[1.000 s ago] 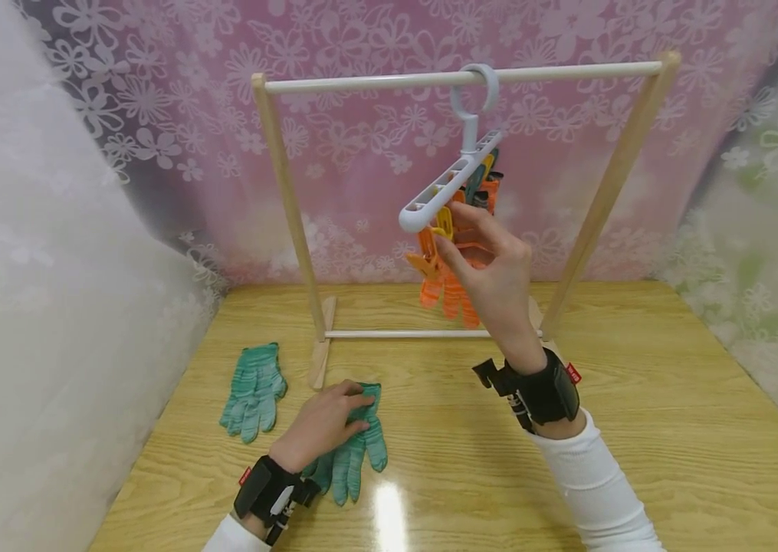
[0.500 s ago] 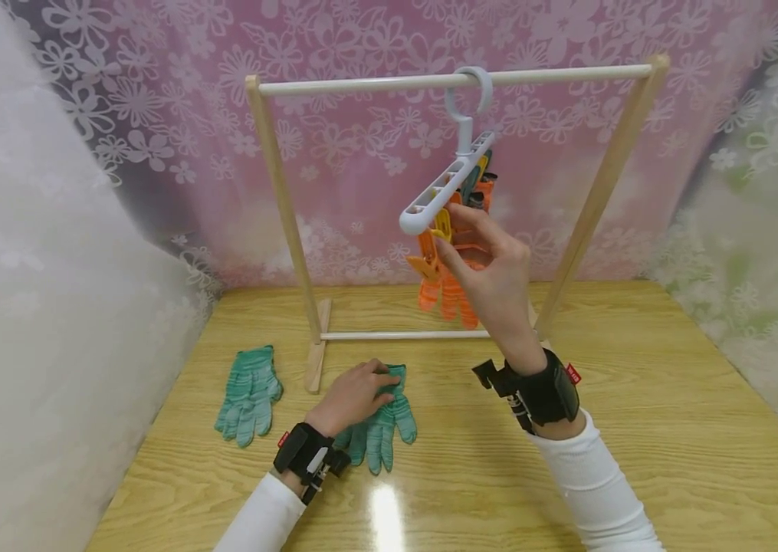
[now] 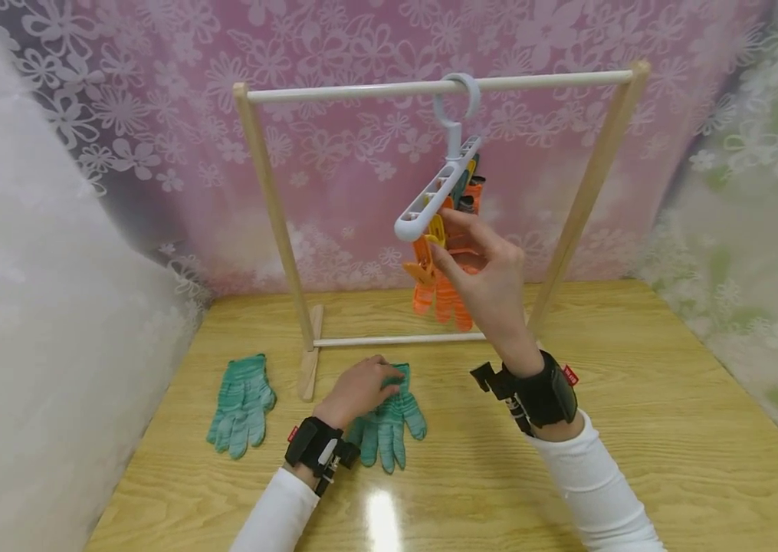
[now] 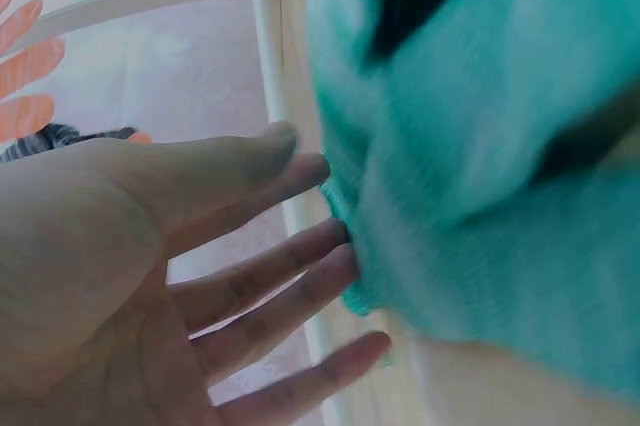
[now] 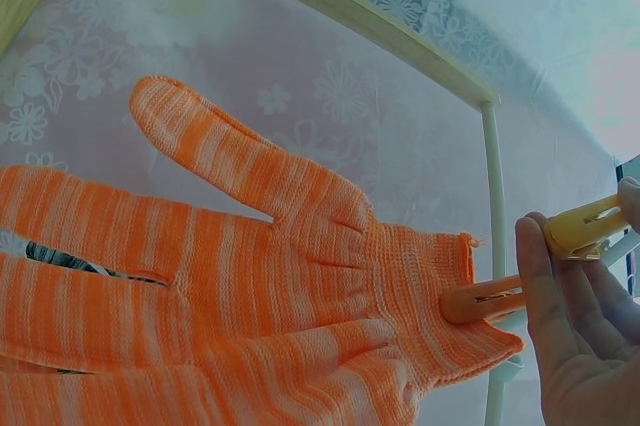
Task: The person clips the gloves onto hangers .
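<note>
My right hand (image 3: 488, 284) pinches a yellow clip (image 3: 436, 229) between thumb and fingers, same hold as a second ago. My left hand (image 3: 357, 391), fingers fairly straight, rests on a green glove (image 3: 389, 429), no clamp round it.

Change: the left hand has slid that glove across the table (image 3: 602, 368), right and farther, to just nearer than the rack's bottom bar (image 3: 395, 340). Judged: it's now better placed below the clips, but not on one yet. Other green glove (image 3: 240, 402) hasn't moved, left, well apart.

Beside the yellow clip, at the near end of the hanger (image 3: 454, 146): an orange clip (image 3: 420, 264). Right wrist view has an orange clip biting the cuff of an orange glove (image 5: 260, 276); can't tell if it's the same one. The hanger hooks over the top bar (image 3: 361, 90) of the rack.

Counts: hands, two. Green gloves, two, both on the table. Orange gloves, one plain, more orange and dark cuffs behind; can't total. Clips, at least four: two yellow, one orange, one dark green; others may be hidden by my fingers. Hanger, one. Rack, one.
</note>
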`<state>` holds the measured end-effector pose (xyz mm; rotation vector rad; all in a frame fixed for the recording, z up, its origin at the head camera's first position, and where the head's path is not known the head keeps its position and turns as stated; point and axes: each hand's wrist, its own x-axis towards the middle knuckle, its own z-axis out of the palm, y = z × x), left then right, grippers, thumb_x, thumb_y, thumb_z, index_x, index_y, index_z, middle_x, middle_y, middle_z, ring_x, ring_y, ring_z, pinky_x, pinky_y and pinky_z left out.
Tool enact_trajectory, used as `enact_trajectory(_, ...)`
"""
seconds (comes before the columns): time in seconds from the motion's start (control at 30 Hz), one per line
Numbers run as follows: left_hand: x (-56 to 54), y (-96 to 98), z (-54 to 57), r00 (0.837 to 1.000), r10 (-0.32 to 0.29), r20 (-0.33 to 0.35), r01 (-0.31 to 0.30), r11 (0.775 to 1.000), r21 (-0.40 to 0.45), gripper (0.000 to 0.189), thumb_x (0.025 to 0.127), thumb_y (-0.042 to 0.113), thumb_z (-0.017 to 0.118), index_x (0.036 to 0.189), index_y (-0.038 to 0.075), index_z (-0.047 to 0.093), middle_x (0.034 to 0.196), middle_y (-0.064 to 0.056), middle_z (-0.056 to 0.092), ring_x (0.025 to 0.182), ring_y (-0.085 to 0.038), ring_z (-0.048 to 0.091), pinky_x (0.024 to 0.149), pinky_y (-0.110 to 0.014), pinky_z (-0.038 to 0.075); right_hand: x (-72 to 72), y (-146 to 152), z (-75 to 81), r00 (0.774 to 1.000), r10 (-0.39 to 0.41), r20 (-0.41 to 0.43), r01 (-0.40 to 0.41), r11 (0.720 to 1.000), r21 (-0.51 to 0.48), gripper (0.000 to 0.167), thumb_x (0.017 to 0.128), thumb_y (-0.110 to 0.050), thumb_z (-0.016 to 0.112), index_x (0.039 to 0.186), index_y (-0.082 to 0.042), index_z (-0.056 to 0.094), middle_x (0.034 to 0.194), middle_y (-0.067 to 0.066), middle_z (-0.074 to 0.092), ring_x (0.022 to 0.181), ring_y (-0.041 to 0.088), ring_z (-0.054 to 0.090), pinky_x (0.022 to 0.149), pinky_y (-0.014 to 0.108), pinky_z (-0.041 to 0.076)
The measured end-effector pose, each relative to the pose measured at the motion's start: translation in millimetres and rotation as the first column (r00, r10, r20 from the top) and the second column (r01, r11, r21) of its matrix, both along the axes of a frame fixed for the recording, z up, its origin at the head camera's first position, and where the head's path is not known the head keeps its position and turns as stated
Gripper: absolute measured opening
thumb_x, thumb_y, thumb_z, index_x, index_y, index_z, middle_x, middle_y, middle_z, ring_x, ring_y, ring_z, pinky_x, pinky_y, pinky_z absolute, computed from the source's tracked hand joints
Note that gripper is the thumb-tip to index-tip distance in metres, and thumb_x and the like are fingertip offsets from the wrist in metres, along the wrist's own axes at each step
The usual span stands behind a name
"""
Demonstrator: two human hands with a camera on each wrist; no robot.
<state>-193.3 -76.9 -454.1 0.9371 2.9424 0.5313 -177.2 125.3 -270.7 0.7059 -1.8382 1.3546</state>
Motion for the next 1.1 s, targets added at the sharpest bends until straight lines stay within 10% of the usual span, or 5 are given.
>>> enact_trajectory(0.23,-6.1,-7.1,10.5,0.982,0.144,-0.121,-0.141,0.990,0.034,0.032,0.088,0.022,0.081,0.114,0.005,0.074,0.104,-0.015,0.069,0.088,-0.029,0.068,0.072,-0.040,0.059,0.3,-0.2,-0.3,0.999,-0.012,-0.031,0.012,1.000,0.017,0.039,0.088,0.005,0.075,0.126,0.003,0.068,0.105,0.020,0.074,0.085,0.007,0.070,0.077,0.019,0.059)
enact_trajectory(0.6,-14.4,-10.2,6.5,0.977,0.211,0.025,-0.210,0.977,-0.036,0.035,0.074,0.020,0.093,0.099,0.004,0.073,0.093,-0.008,0.072,0.086,-0.026,0.068,0.069,-0.038,0.058,3.4,-1.7,2.0,0.999,-0.011,-0.036,0.013,0.999,0.048,0.040,0.088,0.003,0.076,0.127,0.003,0.067,0.105,0.019,0.074,0.088,0.018,0.072,0.078,0.019,0.059)
enact_trajectory(1.1,-25.7,-19.7,16.1,0.983,0.075,0.165,-0.105,0.977,0.185,0.028,0.083,0.010,0.084,0.105,0.006,0.067,0.090,-0.005,0.067,0.081,-0.020,0.062,0.074,-0.036,0.053,2.8,2.5,4.3,0.999,-0.026,-0.032,0.027,0.999,0.023,0.041,0.088,0.008,0.074,0.128,0.004,0.066,0.116,0.019,0.066,0.095,0.007,0.067,0.080,0.018,0.058)
